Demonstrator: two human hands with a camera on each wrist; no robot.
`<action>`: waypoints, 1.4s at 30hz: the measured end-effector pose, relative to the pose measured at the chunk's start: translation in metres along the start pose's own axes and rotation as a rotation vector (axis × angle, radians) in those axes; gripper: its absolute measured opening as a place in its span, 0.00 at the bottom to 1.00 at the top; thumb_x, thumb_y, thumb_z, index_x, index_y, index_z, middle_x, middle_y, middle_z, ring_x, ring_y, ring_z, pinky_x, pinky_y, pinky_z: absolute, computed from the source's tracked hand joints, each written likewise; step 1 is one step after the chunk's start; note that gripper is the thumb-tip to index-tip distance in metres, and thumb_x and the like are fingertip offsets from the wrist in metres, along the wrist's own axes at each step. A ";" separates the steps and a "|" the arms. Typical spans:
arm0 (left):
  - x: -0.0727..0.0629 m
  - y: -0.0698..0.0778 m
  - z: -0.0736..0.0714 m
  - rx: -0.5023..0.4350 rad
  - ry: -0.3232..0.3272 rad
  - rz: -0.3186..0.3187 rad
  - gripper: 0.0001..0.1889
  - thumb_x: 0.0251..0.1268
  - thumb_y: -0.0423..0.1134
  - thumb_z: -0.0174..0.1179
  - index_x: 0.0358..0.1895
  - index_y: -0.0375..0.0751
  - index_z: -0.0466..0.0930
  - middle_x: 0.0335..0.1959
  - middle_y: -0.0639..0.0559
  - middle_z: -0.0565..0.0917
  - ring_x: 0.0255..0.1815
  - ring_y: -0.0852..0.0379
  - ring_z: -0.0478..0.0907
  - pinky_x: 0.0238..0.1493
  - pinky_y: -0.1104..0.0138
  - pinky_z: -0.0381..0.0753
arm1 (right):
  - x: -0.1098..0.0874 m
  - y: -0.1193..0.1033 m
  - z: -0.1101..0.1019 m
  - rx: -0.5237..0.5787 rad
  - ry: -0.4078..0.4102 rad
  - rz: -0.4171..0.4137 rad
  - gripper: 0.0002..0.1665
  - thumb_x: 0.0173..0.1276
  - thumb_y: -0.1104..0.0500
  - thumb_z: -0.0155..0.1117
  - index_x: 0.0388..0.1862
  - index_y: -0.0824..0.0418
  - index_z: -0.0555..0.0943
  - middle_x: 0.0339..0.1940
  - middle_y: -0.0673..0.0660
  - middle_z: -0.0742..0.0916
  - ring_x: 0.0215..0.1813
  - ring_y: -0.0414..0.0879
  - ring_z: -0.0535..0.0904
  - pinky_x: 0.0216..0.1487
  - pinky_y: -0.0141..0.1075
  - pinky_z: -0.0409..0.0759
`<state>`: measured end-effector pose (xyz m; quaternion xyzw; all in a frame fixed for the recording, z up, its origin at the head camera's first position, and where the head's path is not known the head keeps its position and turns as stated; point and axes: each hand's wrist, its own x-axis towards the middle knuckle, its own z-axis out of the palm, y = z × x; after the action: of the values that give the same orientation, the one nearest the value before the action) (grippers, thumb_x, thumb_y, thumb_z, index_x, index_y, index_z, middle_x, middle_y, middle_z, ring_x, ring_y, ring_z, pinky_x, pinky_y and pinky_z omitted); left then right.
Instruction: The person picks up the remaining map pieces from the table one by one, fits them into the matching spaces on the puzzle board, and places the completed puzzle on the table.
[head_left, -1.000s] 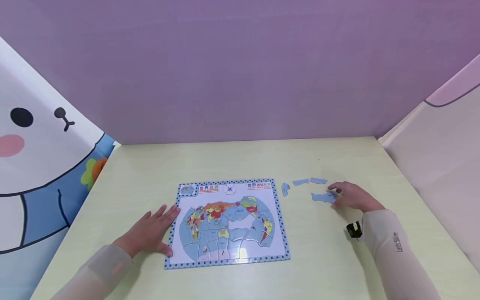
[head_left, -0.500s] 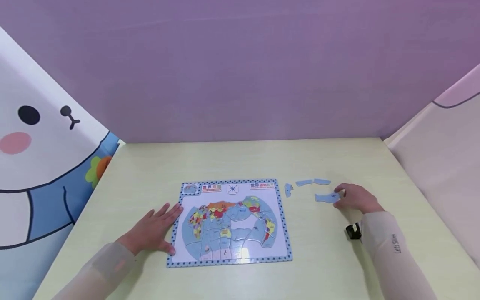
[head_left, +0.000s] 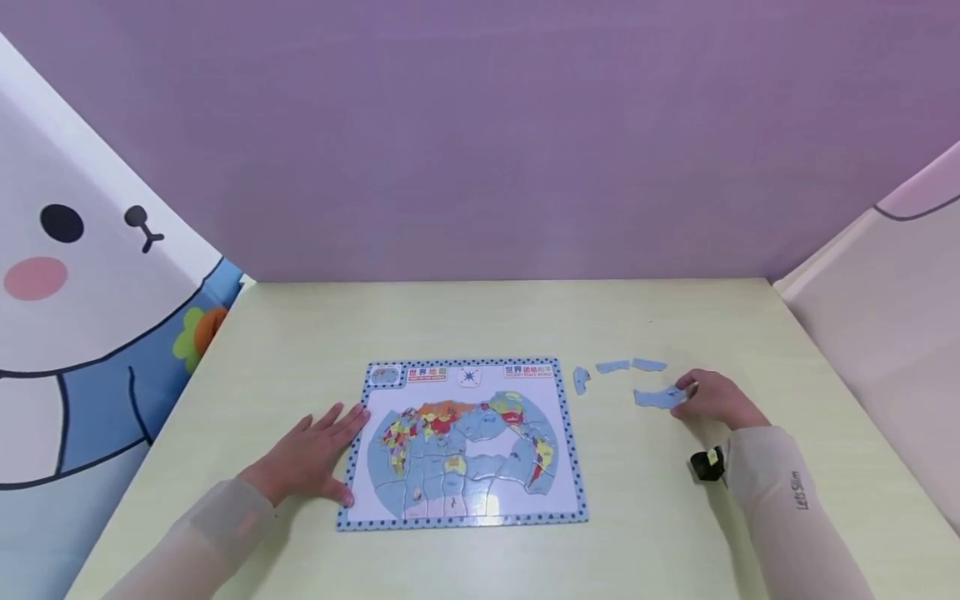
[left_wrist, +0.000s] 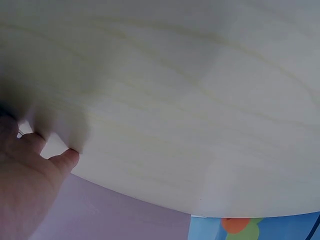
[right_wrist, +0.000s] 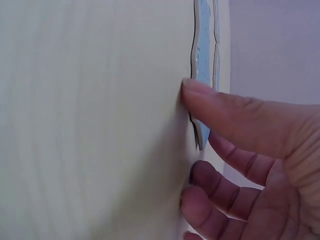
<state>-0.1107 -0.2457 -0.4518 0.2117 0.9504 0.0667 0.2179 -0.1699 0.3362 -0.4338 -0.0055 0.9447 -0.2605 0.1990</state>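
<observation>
Over on the right of the table (head_left: 480, 321), the right hand (head_left: 717, 398) pinches a blue piece (head_left: 652, 398) by its right end; I can't quite tell whether it is off the tabletop. Three smaller pieces (head_left: 612, 366) lie near it, to its far side and left. The left hand (head_left: 309, 454), fingers spread and grasping nothing, rests at the left edge of the map puzzle (head_left: 525, 519).
</observation>
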 end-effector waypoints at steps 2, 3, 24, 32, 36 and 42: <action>0.000 0.000 -0.001 0.002 0.000 -0.002 0.64 0.35 0.70 0.69 0.75 0.37 0.52 0.76 0.41 0.53 0.75 0.34 0.44 0.65 0.33 0.47 | 0.000 0.000 0.000 0.007 0.008 0.007 0.31 0.55 0.59 0.71 0.51 0.77 0.73 0.44 0.73 0.80 0.43 0.61 0.75 0.47 0.54 0.72; 0.000 0.000 -0.002 0.003 0.001 -0.002 0.64 0.35 0.70 0.69 0.75 0.37 0.52 0.76 0.41 0.53 0.74 0.33 0.44 0.65 0.33 0.47 | 0.000 0.000 0.000 0.011 0.011 0.011 0.31 0.55 0.59 0.71 0.51 0.78 0.72 0.45 0.73 0.79 0.44 0.62 0.75 0.47 0.54 0.72; -0.002 0.000 0.000 -0.023 -0.002 -0.009 0.64 0.36 0.69 0.69 0.75 0.37 0.50 0.76 0.41 0.52 0.75 0.34 0.42 0.65 0.33 0.45 | -0.006 -0.015 0.001 0.140 0.059 0.018 0.21 0.65 0.59 0.63 0.48 0.75 0.74 0.43 0.68 0.80 0.43 0.58 0.74 0.46 0.49 0.74; -0.002 0.002 0.000 -0.024 -0.010 -0.016 0.64 0.35 0.69 0.69 0.75 0.37 0.50 0.76 0.41 0.52 0.75 0.34 0.42 0.65 0.33 0.45 | -0.007 -0.019 0.009 0.263 0.044 -0.109 0.16 0.65 0.63 0.64 0.44 0.76 0.75 0.35 0.57 0.83 0.36 0.46 0.76 0.39 0.36 0.75; -0.002 0.001 -0.001 -0.015 -0.003 -0.007 0.64 0.36 0.68 0.70 0.75 0.37 0.50 0.76 0.41 0.51 0.75 0.34 0.42 0.66 0.34 0.44 | -0.007 -0.022 0.014 0.299 0.008 -0.157 0.20 0.65 0.64 0.63 0.49 0.79 0.74 0.33 0.57 0.84 0.35 0.43 0.77 0.38 0.35 0.76; 0.001 -0.001 -0.001 -0.007 -0.010 0.004 0.63 0.37 0.68 0.70 0.75 0.37 0.50 0.76 0.40 0.52 0.75 0.34 0.42 0.65 0.33 0.44 | -0.003 -0.032 0.023 0.237 0.006 -0.177 0.17 0.66 0.64 0.63 0.48 0.76 0.78 0.33 0.56 0.84 0.36 0.44 0.75 0.38 0.35 0.75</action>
<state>-0.1120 -0.2463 -0.4515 0.2133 0.9486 0.0696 0.2235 -0.1614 0.2979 -0.4352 -0.0642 0.9038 -0.3868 0.1716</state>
